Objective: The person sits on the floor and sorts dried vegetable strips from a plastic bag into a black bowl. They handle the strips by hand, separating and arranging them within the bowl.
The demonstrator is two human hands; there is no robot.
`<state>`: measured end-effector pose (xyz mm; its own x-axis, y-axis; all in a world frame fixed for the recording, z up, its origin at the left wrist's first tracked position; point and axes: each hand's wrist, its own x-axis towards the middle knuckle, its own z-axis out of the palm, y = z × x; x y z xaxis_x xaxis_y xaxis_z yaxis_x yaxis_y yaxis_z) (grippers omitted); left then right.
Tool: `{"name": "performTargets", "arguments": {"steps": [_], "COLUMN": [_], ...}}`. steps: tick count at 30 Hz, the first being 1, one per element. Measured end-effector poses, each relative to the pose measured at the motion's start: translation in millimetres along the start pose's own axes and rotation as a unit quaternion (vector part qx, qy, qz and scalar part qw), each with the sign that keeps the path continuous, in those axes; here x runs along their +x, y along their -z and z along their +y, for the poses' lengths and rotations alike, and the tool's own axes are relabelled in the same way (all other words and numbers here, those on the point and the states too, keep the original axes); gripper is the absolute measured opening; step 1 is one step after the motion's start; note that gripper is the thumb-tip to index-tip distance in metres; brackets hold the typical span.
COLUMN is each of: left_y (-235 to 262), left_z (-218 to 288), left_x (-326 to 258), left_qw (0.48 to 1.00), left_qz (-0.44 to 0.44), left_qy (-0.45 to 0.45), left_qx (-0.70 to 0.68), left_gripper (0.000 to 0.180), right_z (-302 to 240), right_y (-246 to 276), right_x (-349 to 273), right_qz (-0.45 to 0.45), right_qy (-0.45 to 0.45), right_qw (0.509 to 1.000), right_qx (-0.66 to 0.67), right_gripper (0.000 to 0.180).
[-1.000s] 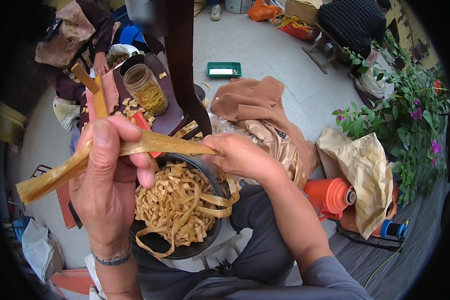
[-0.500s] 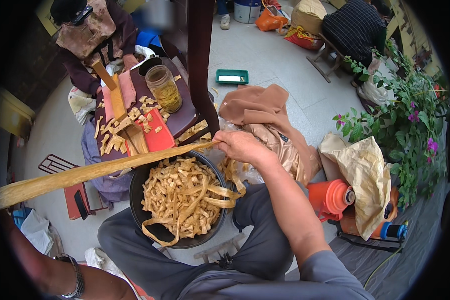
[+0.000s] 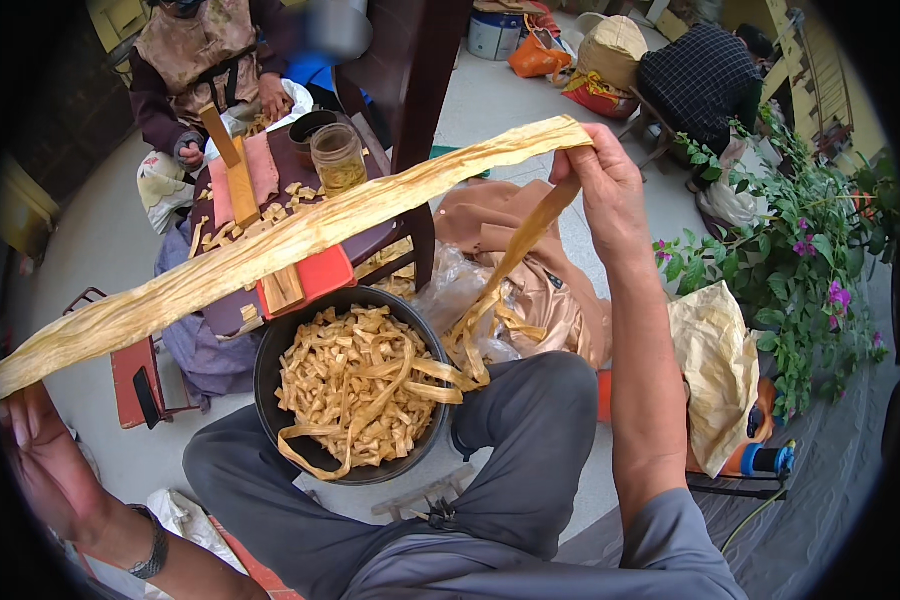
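A long, flat, tan fibrous strip [image 3: 300, 228] is stretched slantwise before me, rising to the right. My right hand [image 3: 610, 185] pinches its upper end, from which a narrower length [image 3: 530, 235] droops toward more strips beside the bowl. At the left rim of the view my left hand [image 3: 55, 460] has its fingertips against the strip's lower end; the edge of the picture partly cuts off this grip. Between my knees stands a black bowl [image 3: 262, 385] heaped with small folded tan knots [image 3: 345, 375], a few long strips lying looped on top.
Beyond the bowl, a dark low table [image 3: 378, 238] bears a wooden stand [image 3: 238, 185], a glass jar [image 3: 338, 158], a red box [image 3: 325, 272] and cut pieces. A co-worker sits behind it. Right: brown cloth [image 3: 570, 290], crumpled paper bag [image 3: 715, 370], flowering plant [image 3: 805, 280].
My right hand has risen and moved right, lifting the strip to a steeper slant. My left hand has come into view at the left edge. The co-worker's hands now show.
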<state>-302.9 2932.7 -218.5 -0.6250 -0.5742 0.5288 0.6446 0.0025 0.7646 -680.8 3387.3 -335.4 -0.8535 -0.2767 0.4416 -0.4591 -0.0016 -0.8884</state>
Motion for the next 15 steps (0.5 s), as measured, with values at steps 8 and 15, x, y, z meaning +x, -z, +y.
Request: {"name": "performTargets", "arguments": {"steps": [8, 15], "left_y": [-38.9, -82.6], "left_z": [-41.8, -94.4], "left_x": [-10.9, -32.6], "left_qw": [0.999, 0.994], "left_qz": [-0.038, -0.052], "left_qy": [0.022, 0.097], "left_qx": [0.024, 0.011], "left_gripper": [0.027, 0.026], "right_z": [-135.7, -159.4], "right_y": [41.3, 98.7], "right_x": [92.9, 121.7], "right_qz": [0.115, 0.172], "right_qy": [0.253, 0.229], "right_qw": [0.953, 0.945], "right_qx": [0.117, -0.156], "right_gripper": [0.017, 0.023]}}
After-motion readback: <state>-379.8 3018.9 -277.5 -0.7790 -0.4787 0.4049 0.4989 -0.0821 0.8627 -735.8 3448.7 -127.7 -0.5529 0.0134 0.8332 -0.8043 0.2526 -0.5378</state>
